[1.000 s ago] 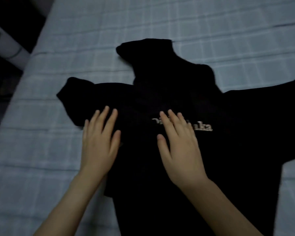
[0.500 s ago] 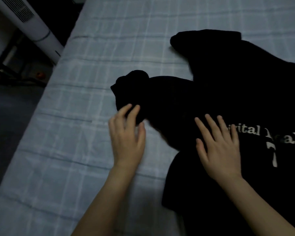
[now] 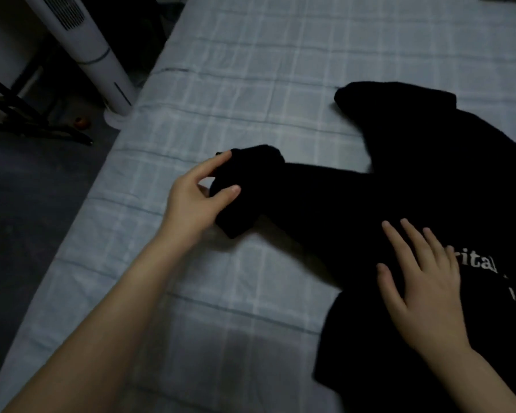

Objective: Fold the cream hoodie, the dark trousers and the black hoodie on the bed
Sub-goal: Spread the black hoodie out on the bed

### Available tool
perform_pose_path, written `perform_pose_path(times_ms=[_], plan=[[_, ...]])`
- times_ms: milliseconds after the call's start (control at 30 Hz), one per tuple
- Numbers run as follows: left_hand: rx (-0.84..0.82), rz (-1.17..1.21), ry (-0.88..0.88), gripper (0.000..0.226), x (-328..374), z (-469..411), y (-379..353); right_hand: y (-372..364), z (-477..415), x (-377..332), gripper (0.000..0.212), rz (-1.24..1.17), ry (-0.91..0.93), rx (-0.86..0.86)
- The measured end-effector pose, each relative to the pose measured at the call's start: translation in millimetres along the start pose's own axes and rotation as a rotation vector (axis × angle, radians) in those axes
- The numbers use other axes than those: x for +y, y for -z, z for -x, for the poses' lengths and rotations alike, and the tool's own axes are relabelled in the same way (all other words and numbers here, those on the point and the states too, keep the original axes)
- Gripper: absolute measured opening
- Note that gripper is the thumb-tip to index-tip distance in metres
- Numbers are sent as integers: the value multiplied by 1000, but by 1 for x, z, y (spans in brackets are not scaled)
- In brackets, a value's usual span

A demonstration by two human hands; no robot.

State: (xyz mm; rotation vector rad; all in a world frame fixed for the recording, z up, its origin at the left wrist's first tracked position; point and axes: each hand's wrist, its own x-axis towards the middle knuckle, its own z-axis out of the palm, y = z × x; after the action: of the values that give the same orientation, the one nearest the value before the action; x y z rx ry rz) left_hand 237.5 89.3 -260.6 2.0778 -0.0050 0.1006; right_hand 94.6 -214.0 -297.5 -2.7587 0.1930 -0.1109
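The black hoodie (image 3: 399,204) is being folded: its sleeve cuff (image 3: 245,186) is pinched by the left hand (image 3: 194,198), its chest pressed by the flat right hand (image 3: 420,290); the sleeve should be carried across next.

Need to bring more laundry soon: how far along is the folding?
Nothing in view looks finished. The black hoodie lies spread on the bed; the left hand pinches its sleeve cuff while the right hand rests flat on its chest. All its folds are left. The cream hoodie and dark trousers are out of view, so I cannot judge them.

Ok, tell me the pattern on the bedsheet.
The bedsheet is pale blue-grey plaid with lighter stripes, clearest in the head view.
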Motion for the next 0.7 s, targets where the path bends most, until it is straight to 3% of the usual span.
perform_pose_path(times_ms=[167, 267, 333, 433, 500, 567, 633, 700], plan=[[7, -265, -128, 36, -19, 5, 89, -1, -25, -54, 63, 7, 171, 39], [39, -409, -55, 37, -60, 13, 100, -27, -36, -68, 64, 114, 156, -122], [18, -369, 63, 35, -85, 22, 98, -47, -36, -66, 66, 208, 143, -224], [78, -222, 111, 44, -95, 26, 97, -63, -34, -56, 63, 247, 155, -196], [175, 6, 239, 45, -88, 19, 99, -66, -33, -52, 62, 255, 172, -161], [293, 82, 395, 41, -87, 6, 97, -68, -31, -50, 62, 267, 179, -139], [265, -25, 521, 62, -83, -3, 92, -68, -31, -54, 62, 275, 168, -128], [161, -1, 506, 72, -77, -10, 87, -67, -30, -62, 63, 263, 150, -144]])
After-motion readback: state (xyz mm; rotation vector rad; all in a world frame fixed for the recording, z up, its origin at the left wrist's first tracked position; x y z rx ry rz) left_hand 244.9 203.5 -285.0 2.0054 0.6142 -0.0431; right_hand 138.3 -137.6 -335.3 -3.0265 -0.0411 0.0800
